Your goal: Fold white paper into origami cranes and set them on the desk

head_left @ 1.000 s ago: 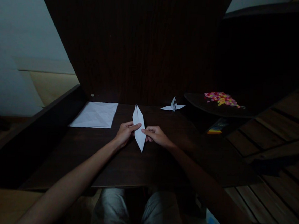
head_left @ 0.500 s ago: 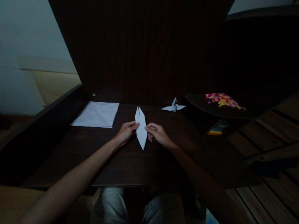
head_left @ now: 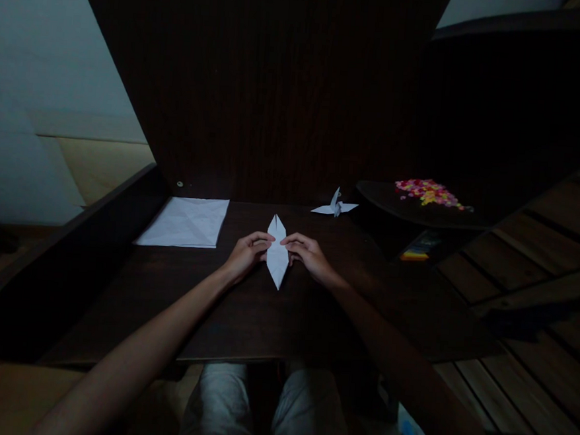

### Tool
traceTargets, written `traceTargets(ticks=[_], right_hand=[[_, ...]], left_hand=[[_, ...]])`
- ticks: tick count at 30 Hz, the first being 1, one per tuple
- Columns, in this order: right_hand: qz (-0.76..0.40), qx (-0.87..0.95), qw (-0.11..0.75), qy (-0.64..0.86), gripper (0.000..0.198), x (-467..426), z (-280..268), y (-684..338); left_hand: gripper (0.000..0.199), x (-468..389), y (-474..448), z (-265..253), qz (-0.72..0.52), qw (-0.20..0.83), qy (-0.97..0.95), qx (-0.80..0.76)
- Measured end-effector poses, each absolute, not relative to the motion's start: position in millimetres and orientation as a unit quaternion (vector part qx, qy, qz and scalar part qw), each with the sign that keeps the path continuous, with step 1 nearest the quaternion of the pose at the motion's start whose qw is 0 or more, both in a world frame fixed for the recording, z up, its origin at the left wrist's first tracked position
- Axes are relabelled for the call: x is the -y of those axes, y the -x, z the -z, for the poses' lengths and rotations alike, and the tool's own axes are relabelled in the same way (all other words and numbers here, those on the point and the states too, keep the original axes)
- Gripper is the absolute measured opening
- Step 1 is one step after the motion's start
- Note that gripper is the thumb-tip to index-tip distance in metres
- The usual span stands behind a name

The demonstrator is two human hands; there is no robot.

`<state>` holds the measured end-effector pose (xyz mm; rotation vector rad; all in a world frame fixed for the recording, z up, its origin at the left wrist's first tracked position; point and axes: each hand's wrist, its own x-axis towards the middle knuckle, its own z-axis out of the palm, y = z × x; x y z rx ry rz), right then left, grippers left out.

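Near the middle of the dark brown wooden bench point(head_left: 232, 329), a slim white folded-paper diamond point(head_left: 277, 264) with a slit at its far tip is held from both sides. The left hand point(head_left: 246, 254) pinches its left edge between the fingers, and the right hand point(head_left: 313, 259) grips the right edge likewise; whether it touches the bench cannot be told. Flat white creased paper point(head_left: 187, 223) lies to its left, and a white folded-paper bird point(head_left: 337, 209) with pointed wings stands at the back, rightward. On the rounded dark shelf point(head_left: 378, 196) sits a heap of small pink, red and yellow pieces point(head_left: 433, 193); below, a yellow-and-orange object point(head_left: 414, 256) is too dim for any lettering to be read.
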<state>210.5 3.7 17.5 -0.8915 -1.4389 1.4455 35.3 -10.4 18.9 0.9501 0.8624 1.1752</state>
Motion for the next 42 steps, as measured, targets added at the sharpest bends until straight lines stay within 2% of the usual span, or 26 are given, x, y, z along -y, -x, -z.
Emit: traceTargets(ticks=[2, 5, 18, 28, 36, 42], right_hand=[[-0.585, 0.572, 0.449, 0.358, 0.013, -4.4, -18.2, -212.1], [-0.587, 0.574, 0.452, 0.349, 0.016, -4.7, -18.7, -214.1], [-0.576, 0.574, 0.462, 0.353, 0.018, -0.9, -22.4, -216.0], [-0.555, 0.593, 0.471, 0.345, 0.017, -2.4, -19.8, -212.6], [-0.513, 0.621, 0.477, 0.353, 0.026, -1.2, -21.7, -210.9], [-0.518, 0.598, 0.481, 0.378, 0.032, -3.8, -14.8, -209.8]], left_hand=[[0.021, 10.8, -34.6, -21.8, -0.522, 0.658, -0.402, -0.363], [0.027, 11.9, -33.6, -25.1, -0.519, 0.674, -0.395, -0.347], [0.033, 13.6, -31.9, -24.0, -0.518, 0.671, -0.417, -0.326], [0.033, 12.4, -34.6, -19.9, -0.528, 0.595, -0.471, -0.381], [0.025, 12.6, -34.0, -17.6, -0.512, 0.539, -0.517, -0.423], [0.029, 11.4, -34.6, -16.8, -0.521, 0.533, -0.521, -0.415]])
